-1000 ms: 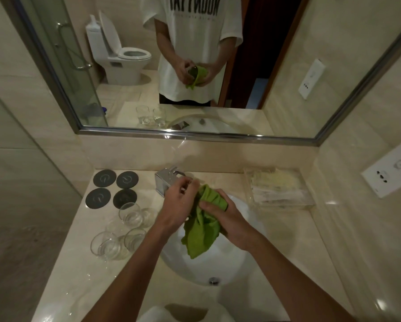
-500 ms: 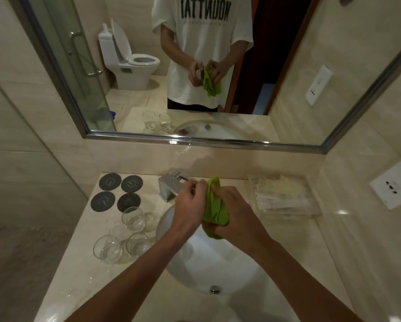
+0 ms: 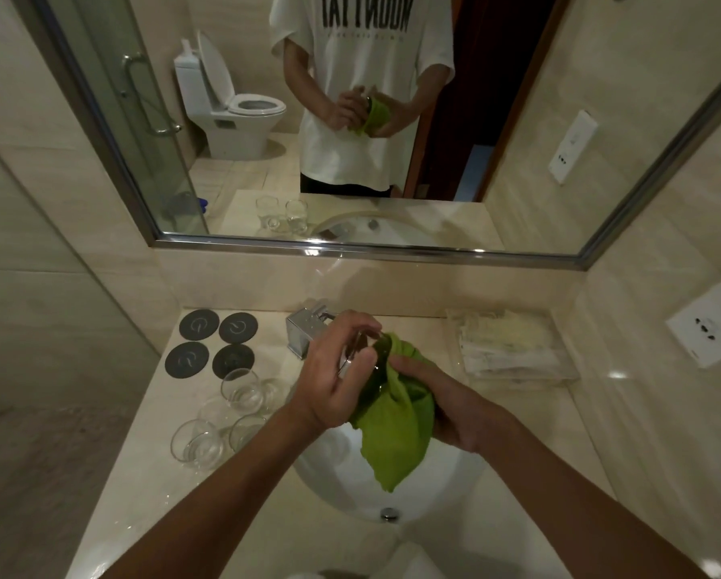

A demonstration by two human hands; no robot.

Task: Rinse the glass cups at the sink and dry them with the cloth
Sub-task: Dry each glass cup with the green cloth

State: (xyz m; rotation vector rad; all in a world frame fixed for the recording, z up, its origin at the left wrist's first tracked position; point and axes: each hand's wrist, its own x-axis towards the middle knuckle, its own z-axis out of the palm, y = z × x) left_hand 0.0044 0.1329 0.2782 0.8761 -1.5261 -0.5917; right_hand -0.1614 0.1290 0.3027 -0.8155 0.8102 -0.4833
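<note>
Above the white sink (image 3: 333, 465) my left hand (image 3: 333, 378) grips a clear glass cup (image 3: 369, 361), its fingers curled round the rim and side. My right hand (image 3: 442, 403) holds a green cloth (image 3: 396, 428) bunched against the cup, with part of it pushed into the cup's mouth and its loose end hanging over the basin. Most of the cup is hidden by fingers and cloth. Three more glass cups (image 3: 242, 388) stand together on the counter left of the sink.
A chrome tap (image 3: 304, 330) sits behind the basin. Several dark round coasters (image 3: 214, 340) lie at the counter's back left. A clear tray of packets (image 3: 513, 348) is at the back right. A wall mirror (image 3: 392, 119) hangs above, and a wall socket (image 3: 709, 323) sits at right.
Both hands have shifted on the cup, and the cloth has dropped from a tight bunch to hang lower over the basin. The camera has tilted slightly.
</note>
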